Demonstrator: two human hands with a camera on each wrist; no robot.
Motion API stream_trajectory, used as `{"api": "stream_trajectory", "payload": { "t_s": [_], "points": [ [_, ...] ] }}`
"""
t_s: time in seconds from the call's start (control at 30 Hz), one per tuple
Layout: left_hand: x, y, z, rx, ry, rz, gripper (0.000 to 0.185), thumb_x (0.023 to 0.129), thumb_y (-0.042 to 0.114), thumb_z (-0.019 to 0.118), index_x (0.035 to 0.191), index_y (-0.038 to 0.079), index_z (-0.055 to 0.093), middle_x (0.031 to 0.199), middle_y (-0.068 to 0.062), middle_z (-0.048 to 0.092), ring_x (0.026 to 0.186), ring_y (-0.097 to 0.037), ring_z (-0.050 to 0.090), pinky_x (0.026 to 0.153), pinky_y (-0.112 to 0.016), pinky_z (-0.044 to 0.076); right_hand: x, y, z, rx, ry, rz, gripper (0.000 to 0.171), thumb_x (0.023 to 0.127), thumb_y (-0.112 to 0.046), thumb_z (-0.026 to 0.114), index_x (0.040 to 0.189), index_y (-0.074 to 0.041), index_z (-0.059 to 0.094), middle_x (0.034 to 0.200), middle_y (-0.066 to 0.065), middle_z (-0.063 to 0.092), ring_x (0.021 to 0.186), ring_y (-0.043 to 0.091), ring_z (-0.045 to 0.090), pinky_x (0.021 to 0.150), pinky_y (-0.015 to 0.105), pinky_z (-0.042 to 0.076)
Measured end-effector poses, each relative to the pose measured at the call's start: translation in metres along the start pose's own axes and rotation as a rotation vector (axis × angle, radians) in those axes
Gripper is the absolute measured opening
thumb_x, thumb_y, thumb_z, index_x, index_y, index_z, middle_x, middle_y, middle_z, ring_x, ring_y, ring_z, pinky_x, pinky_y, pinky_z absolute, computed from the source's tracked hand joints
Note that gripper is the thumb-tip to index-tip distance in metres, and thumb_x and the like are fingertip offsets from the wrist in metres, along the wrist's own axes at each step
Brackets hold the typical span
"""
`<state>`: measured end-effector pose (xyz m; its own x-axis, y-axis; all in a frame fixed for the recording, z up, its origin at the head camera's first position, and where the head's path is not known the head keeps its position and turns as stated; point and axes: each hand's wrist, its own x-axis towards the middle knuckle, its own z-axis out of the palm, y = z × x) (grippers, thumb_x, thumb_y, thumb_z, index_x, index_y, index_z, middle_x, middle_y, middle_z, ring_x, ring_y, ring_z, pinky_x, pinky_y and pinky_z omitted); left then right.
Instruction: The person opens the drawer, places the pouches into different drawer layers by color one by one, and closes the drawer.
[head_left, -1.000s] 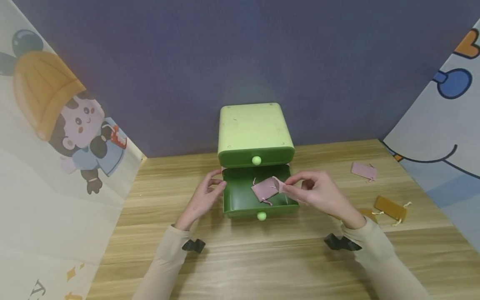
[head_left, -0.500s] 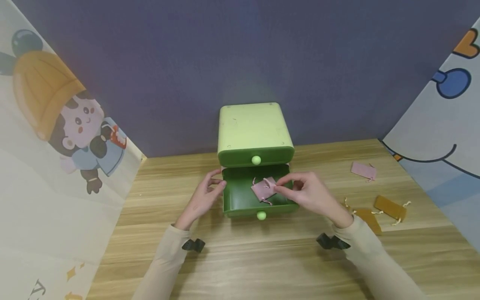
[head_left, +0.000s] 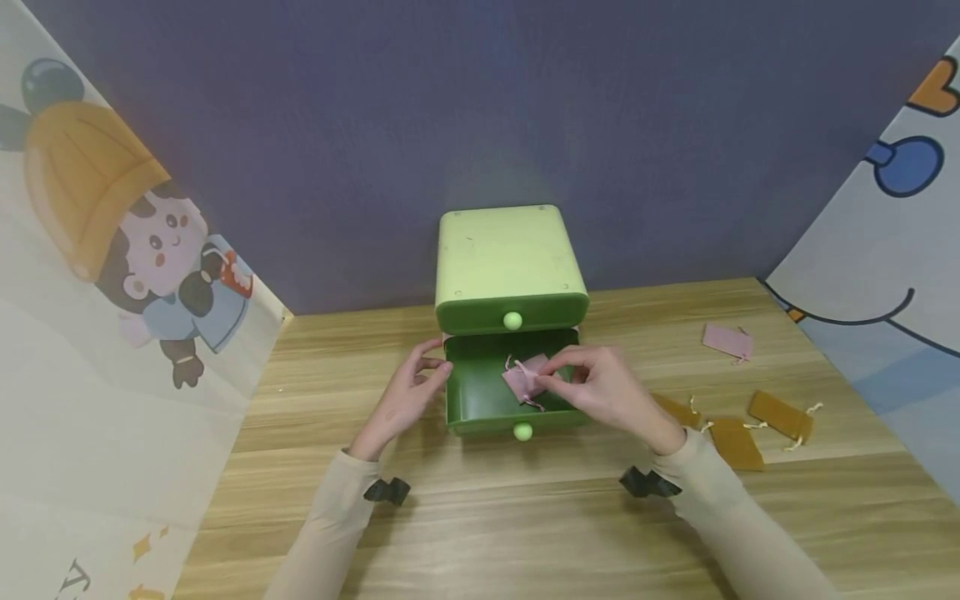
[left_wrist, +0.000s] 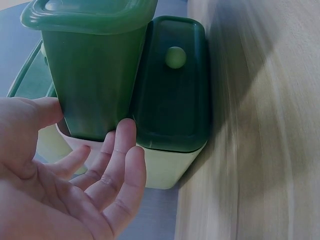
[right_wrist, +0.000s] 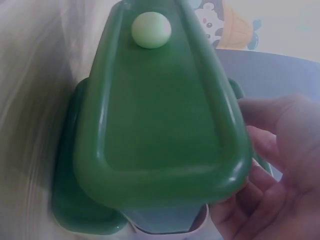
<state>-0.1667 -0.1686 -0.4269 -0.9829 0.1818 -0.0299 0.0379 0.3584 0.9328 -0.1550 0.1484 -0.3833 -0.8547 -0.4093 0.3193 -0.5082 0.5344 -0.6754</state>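
Note:
A small cabinet (head_left: 510,254) with a pale yellow-green shell stands with one green drawer (head_left: 472,400) pulled out. Inside that drawer lies a pink drawstring pouch (head_left: 516,383). My right hand (head_left: 600,383) reaches over the drawer's right side and pinches a second pink pouch between thumb and fingers, above the first one and partly covering it. By the drawer's left side is my left hand (head_left: 405,392), its fingers loosely bent and the thumb near the rim. In the left wrist view its fingertips (left_wrist: 126,127) are at the drawer's side wall. The right wrist view hides the held pouch behind the drawer front (right_wrist: 160,115).
On the wooden table (head_left: 495,517) to the right lie another pink pouch (head_left: 727,342) and mustard pouches (head_left: 737,444) with pale strings. Above the pulled-out drawer is a closed drawer front (head_left: 480,317). A dark blue wall (head_left: 360,167) rises behind the cabinet.
My right hand has moved left over the drawer, carrying the pinched pouch onto the one lying there. More mustard pouches show behind the forearm. The left hand has stayed in place.

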Motion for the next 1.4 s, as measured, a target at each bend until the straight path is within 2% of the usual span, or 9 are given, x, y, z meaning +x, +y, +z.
{"api": "stream_trajectory", "payload": {
  "t_s": [0.3,0.63,0.73,1.03,1.4],
  "points": [
    [0.000,0.000,0.001,0.000,0.001,0.005,0.058,0.111,0.027,0.059,0.162,0.010,0.039,0.139,-0.029,0.063,0.098,-0.031,0.072,0.092,-0.057,0.061,0.002,0.003,0.007,0.005,-0.001,0.007,0.007,0.089,-0.014,0.087,0.095,-0.017,0.086,0.088,-0.005,0.079,0.055,0.005,0.051,0.050,0.020,0.043],
    [0.000,-0.002,0.001,-0.006,0.004,0.004,0.058,0.111,0.027,0.059,0.162,0.011,0.039,0.139,-0.029,0.064,0.095,-0.025,0.072,0.093,-0.055,0.061,0.005,0.004,0.013,0.008,-0.042,0.069,0.008,0.091,-0.019,0.085,0.098,-0.014,0.086,0.076,-0.003,0.076,0.050,0.007,0.050,0.044,0.022,0.038],
    [0.000,-0.002,0.001,-0.009,0.004,0.002,0.058,0.110,0.027,0.059,0.163,0.011,0.039,0.139,-0.028,0.064,0.097,-0.027,0.072,0.093,-0.056,0.061,0.005,0.004,0.014,0.015,-0.051,0.082,0.007,0.092,-0.018,0.084,0.097,-0.014,0.085,0.078,-0.003,0.077,0.050,0.006,0.050,0.044,0.022,0.038],
    [0.000,-0.001,0.001,0.012,0.018,0.001,0.058,0.110,0.027,0.060,0.161,0.008,0.040,0.140,-0.031,0.063,0.101,-0.035,0.072,0.088,-0.050,0.063,0.005,0.003,0.016,0.022,-0.085,0.103,0.008,0.092,-0.018,0.084,0.100,-0.015,0.085,0.090,-0.002,0.081,0.059,0.007,0.060,0.051,0.023,0.049],
    [0.000,-0.001,0.001,0.013,0.019,-0.001,0.057,0.110,0.026,0.060,0.161,0.009,0.040,0.139,-0.030,0.064,0.099,-0.030,0.072,0.089,-0.051,0.063,0.003,0.006,0.018,0.053,-0.076,0.065,0.004,0.094,-0.016,0.082,0.097,-0.014,0.085,0.089,-0.004,0.082,0.058,0.006,0.061,0.052,0.021,0.049]
  ]
}}
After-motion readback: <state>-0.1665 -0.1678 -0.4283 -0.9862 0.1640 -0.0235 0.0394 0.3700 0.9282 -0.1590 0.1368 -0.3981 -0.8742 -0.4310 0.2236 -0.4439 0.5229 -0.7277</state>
